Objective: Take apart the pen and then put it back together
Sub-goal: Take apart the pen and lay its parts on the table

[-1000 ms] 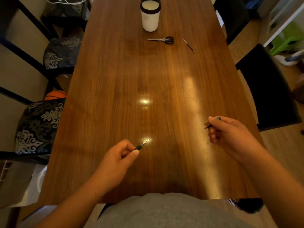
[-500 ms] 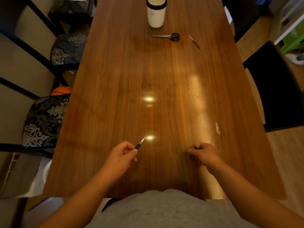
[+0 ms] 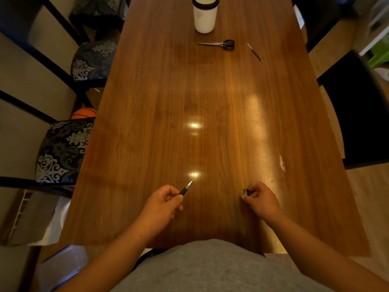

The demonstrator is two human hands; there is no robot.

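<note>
Head view, looking down the length of a brown wooden table (image 3: 210,102). Both hands are over the near end, well apart from each other.

Left hand (image 3: 162,204): clenched around the front section of the pen (image 3: 186,188), thumb pressed along the dark grip. The metal tip sticks out past the fingers and points up-right, away from the body. The rest of this section is hidden inside the fist.

Right hand (image 3: 260,200): fingers curled, grasping a small dark pen part (image 3: 245,192) with a metallic rim; only its end shows at the fingertips, on the side facing the left hand. Whether the hand rests on the table surface or hangs just above it, cannot tell. What else the fist encloses, cannot tell.

The 2 pen pieces are separate, 1 in each hand, not touching.

Far end of the table: a white cylindrical container (image 3: 205,14) with a dark band near its top, upright. Just in front of it, black-handled scissors (image 3: 220,44) lying flat, closed, blades pointing left. To the right of the scissors, a thin pen-like stick (image 3: 254,52) lying at an angle, apart from them.

Left of the table: 2 chairs (image 3: 63,150) with patterned dark seats, and an orange ball (image 3: 84,113) on the floor between them. Right of the table: a dark chair (image 3: 362,114).

Grey shirt (image 3: 210,268) at the bottom edge.
</note>
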